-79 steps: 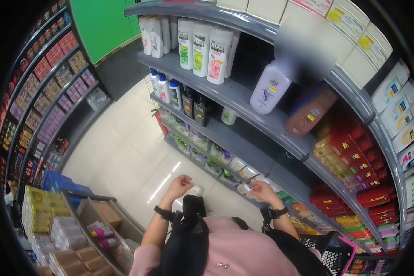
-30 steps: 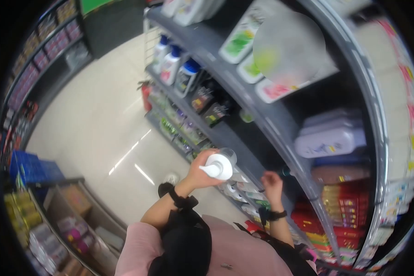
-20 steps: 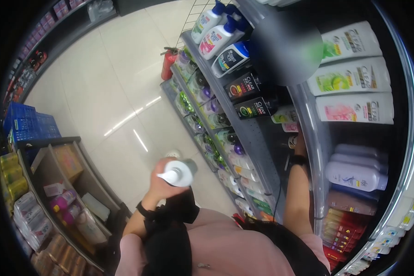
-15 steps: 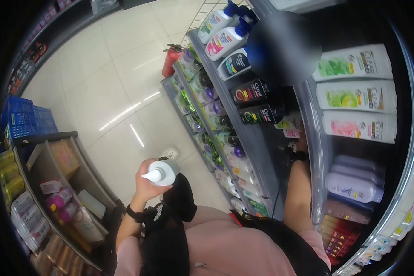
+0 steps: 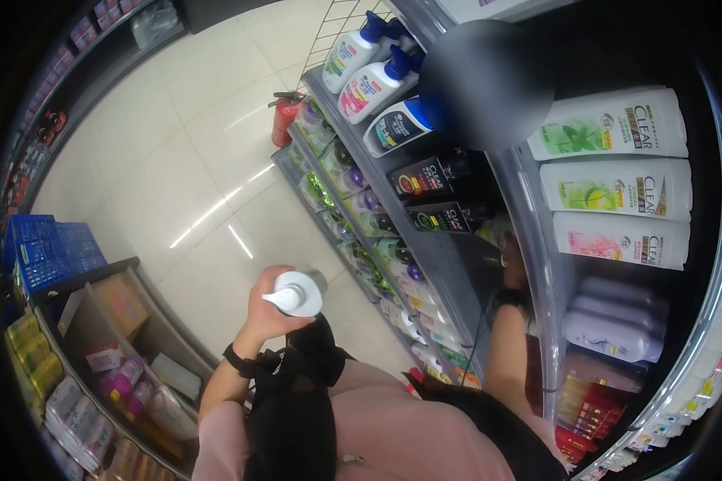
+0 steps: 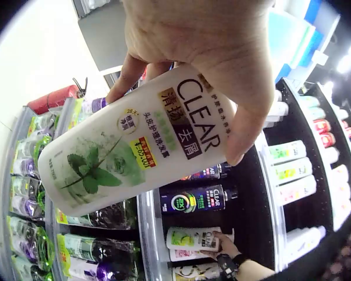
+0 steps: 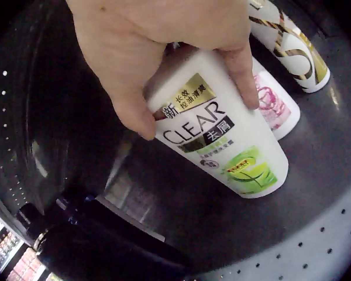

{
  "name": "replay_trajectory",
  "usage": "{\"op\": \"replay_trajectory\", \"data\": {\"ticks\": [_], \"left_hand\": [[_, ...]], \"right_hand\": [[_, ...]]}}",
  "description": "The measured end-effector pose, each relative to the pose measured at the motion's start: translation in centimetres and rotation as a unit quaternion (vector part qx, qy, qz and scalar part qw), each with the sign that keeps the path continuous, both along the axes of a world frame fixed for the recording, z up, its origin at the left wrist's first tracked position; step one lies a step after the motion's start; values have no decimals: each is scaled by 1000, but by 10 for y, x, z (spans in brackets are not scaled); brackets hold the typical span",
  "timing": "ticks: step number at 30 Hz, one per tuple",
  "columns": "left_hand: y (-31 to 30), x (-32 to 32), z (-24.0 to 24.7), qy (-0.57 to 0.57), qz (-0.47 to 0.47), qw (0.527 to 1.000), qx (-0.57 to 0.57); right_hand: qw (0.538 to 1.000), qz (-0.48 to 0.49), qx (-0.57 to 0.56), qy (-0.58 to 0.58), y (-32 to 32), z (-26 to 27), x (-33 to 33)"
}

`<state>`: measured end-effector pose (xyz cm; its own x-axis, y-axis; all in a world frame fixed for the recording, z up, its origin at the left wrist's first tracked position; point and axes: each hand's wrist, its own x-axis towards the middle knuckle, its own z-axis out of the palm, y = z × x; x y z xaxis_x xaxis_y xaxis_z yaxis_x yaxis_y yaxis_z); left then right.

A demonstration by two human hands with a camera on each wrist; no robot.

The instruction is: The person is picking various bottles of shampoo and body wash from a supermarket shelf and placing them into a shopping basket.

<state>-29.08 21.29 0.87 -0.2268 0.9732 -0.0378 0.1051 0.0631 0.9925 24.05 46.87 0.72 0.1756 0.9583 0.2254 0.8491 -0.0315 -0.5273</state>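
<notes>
My left hand (image 5: 265,309) grips a white pump bottle of shampoo from above, its white pump head (image 5: 285,298) facing up in the head view. In the left wrist view this shampoo bottle (image 6: 114,149) shows a green mint-leaf label, with fingers and thumb round its upper part. Deep in a dark shelf bay, my right hand (image 7: 169,35) grips a second white shampoo bottle (image 7: 225,134) with a green label, thumb on one side and fingers on the other. A pink-labelled bottle (image 7: 275,105) stands close beside it, and a white-and-gold bottle (image 7: 298,55) is just beyond.
The shelf edge (image 5: 537,232) runs above my right forearm. Dark bottles (image 5: 437,216) and blue-pump bottles (image 5: 369,90) stand on the same shelf. White bottles (image 5: 618,188) line the one above. At left are a blue basket (image 5: 52,252) and a stocked low shelf (image 5: 128,321).
Both hands were empty at first. Then my left hand held the pump bottle, and my right hand reached into the shelf bay, where it now grips the green-labelled bottle.
</notes>
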Motion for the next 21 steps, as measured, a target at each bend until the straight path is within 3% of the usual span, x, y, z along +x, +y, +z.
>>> {"op": "replay_trajectory", "data": {"ticks": [3, 4, 5, 8, 12, 17, 21], "left_hand": [[14, 8, 5, -27, -37, 999, 7], [16, 12, 6, -46, -58, 997, 16], [17, 15, 8, -47, -63, 997, 16], [16, 24, 13, -48, -90, 995, 12], [-2, 39, 17, -38, -137, 989, 37], [-43, 73, 36, -3, -202, 979, 41], [-86, 115, 62, 7, -247, 966, 70]], "right_hand": [[1000, -10, 2, 19, -26, 6, 0], [977, -111, 0, 183, -43, 29, -33], [917, -208, 1, 340, -60, 49, -61], [905, -185, 22, 382, -98, 74, -84], [871, -214, 15, 441, -144, 78, -64], [881, -179, 105, 425, -230, 108, -56], [891, -161, 148, 398, -340, 125, -16]]}}
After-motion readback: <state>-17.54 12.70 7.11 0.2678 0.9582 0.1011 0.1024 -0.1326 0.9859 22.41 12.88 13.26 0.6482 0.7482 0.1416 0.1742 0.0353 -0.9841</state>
